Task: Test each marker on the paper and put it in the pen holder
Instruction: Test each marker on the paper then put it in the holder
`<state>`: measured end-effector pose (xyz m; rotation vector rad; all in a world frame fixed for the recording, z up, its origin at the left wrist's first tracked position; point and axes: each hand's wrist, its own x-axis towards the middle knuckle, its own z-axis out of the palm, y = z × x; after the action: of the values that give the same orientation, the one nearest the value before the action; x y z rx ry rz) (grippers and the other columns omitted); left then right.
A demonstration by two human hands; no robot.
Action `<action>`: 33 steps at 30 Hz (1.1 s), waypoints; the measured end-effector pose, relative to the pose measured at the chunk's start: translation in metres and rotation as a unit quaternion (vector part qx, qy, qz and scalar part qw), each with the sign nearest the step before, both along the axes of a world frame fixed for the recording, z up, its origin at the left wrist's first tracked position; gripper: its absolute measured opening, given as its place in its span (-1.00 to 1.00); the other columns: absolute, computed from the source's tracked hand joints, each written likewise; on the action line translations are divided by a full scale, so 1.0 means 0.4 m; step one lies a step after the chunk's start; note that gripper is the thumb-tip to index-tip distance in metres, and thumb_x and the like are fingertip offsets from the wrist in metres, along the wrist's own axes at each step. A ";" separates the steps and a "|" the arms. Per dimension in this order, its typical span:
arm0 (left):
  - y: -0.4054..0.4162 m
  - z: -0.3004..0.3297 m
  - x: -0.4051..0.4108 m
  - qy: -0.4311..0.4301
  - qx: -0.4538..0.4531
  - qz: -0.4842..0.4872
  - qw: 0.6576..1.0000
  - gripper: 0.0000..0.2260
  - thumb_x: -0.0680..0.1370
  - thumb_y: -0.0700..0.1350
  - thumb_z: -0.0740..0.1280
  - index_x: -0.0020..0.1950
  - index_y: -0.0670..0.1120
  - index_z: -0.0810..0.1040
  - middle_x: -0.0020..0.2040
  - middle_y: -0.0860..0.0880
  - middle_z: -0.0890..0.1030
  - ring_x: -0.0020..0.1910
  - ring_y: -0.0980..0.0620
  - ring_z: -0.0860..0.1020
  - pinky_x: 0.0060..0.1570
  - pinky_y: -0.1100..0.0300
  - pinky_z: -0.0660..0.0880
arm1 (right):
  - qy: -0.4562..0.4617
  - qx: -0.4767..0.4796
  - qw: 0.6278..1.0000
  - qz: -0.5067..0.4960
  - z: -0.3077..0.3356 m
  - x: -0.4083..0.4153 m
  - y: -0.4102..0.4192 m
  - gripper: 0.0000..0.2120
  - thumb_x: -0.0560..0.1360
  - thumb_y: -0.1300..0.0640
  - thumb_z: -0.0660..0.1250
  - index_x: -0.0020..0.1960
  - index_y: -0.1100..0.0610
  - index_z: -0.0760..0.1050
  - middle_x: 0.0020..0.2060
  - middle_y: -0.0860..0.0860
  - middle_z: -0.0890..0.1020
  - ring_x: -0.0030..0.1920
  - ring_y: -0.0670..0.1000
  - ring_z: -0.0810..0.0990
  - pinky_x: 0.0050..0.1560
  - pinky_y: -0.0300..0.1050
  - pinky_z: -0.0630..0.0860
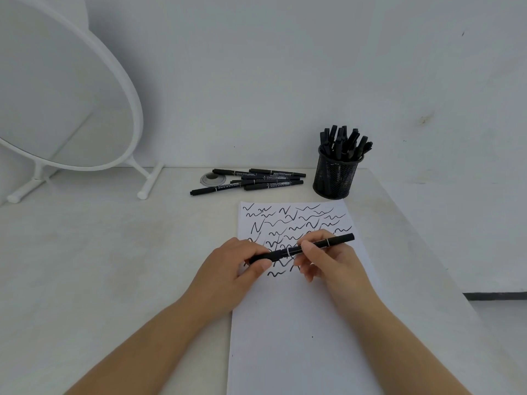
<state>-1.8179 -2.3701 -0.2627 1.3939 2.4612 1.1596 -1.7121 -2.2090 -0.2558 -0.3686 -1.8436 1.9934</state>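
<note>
- A black marker (302, 248) is held in both hands, just above the middle of the paper (299, 323). It lies almost flat, with one end pointing to 2 o'clock and the other to 8 o'clock.
- The left hand (236, 266) has its fingers curled tight around the 8 o'clock end of the marker.
- The right hand (328, 260) pinches the marker near its middle with thumb and fingers. The 2 o'clock end sticks out past this hand.
- The paper is white and lies flat on the worktop (114, 266). Its top half is full of black squiggles (288, 220). Its bottom half is mostly blank.
- At 12 o'clock from the paper stands a black mesh pen holder (335, 178). It is upright and full of black markers that poke out of the top.
- At 9 o'clock from the pen holder lies a small pile of markers (256, 179), flat on the worktop and close to the wall (285, 81).
- A little round grey disc (212, 178) lies at the left end of the pile, touching it.
- Far off at 10 o'clock stands a big round white mirror (57, 89) on white legs, tilted back.
</note>
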 end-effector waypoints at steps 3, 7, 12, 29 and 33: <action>0.000 0.001 0.003 -0.010 0.017 0.001 1.000 -0.91 0.53 0.05 0.21 -0.11 0.17 0.50 -0.19 0.29 0.50 -0.15 0.20 0.40 -0.20 0.44 0.26 | 0.015 -0.018 1.000 0.010 -0.002 0.003 0.000 -0.86 0.43 0.07 0.29 -0.20 0.14 0.52 -0.42 0.06 0.63 -0.42 -0.03 0.52 -0.41 -0.24 0.43; 0.005 0.000 0.012 -0.006 0.043 0.004 0.999 -0.79 0.52 0.12 0.12 -0.17 0.10 0.49 -0.31 0.12 0.48 -0.22 0.11 0.41 -0.27 0.36 0.28 | 0.039 -0.025 0.999 0.011 -0.001 0.004 -0.003 -0.86 0.39 0.07 0.30 -0.21 0.15 0.53 -0.44 0.03 0.61 -0.43 -0.05 0.51 -0.40 -0.28 0.43; 0.017 0.002 0.025 -0.033 0.056 0.013 0.998 -0.79 0.50 0.14 0.11 -0.23 0.12 0.46 -0.36 0.09 0.45 -0.31 0.16 0.39 -0.33 0.37 0.26 | 0.054 -0.030 0.998 -0.002 -0.003 0.001 -0.003 -0.80 0.36 0.03 0.28 -0.19 0.18 0.50 -0.47 0.02 0.58 -0.44 -0.04 0.47 -0.40 -0.26 0.41; 0.019 0.000 0.021 -0.133 0.072 -0.012 0.988 -0.79 0.50 0.02 0.12 -0.31 0.14 0.44 -0.50 0.15 0.37 -0.50 0.15 0.28 -0.47 0.38 0.18 | 0.052 0.050 0.997 -0.005 0.014 0.011 -0.027 -0.80 0.55 0.34 0.18 -0.19 0.15 0.47 -0.48 -0.01 0.56 -0.45 -0.10 0.48 -0.41 -0.38 0.36; 0.019 0.004 0.016 -0.112 0.081 -0.014 0.990 -0.81 0.50 0.03 0.14 -0.27 0.17 0.47 -0.41 0.10 0.43 -0.43 0.16 0.34 -0.39 0.36 0.23 | 0.059 0.047 0.997 -0.013 0.020 0.010 -0.031 -0.82 0.54 0.34 0.18 -0.17 0.16 0.47 -0.48 0.00 0.56 -0.46 -0.07 0.47 -0.41 -0.31 0.40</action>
<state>-1.8114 -2.3626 -0.2612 1.2523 2.2311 1.4514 -1.7080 -2.2214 -0.2479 -0.2415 -1.8408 1.8623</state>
